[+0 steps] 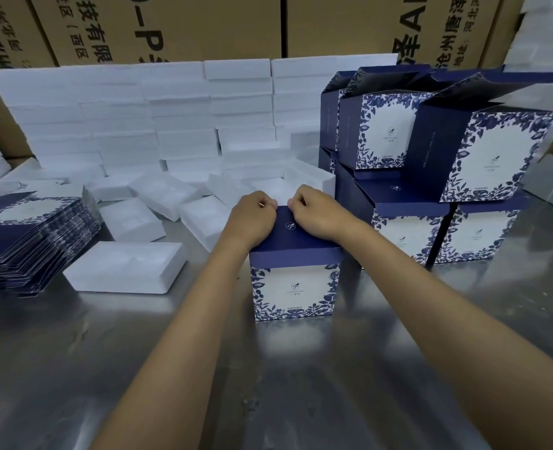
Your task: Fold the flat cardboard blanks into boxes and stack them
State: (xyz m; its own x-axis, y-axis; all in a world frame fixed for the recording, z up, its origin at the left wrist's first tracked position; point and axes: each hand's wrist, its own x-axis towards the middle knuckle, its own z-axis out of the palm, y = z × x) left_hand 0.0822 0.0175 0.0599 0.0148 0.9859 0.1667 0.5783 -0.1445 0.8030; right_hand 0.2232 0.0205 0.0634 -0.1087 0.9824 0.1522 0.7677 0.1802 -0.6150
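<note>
- Brown shipping cartons (171,27) wall off the top of the frame, and a steel table (268,368) fills the lower half, with both arms reaching over it from the bottom edge.
- White foam trays (122,125) are banked in rows across the upper left and centre, and more lie loose on the table below them; from here I cannot tell whether any have gone into a box.
- On the right of the frame stands the stack of finished boxes (447,177), blue and white with leaf borders, two tiers high. The upper ones have their lids standing open. That, I would judge, is the work done so far.
- At the left edge sits the pile of flat blanks (31,241), thick and a little fanned out. A good deal is left to fold, by the look of it.
- Centre frame, upright on the table and just left of the stack, is the box in hand (296,280), squared up and with its dark blue top panel lying flat.
- Along the far edge of that top, the left hand (252,219) and right hand (317,212) have their fingers curled over the edge, pinching or pressing it; I would say a flap is being tucked, with stacking to follow.
</note>
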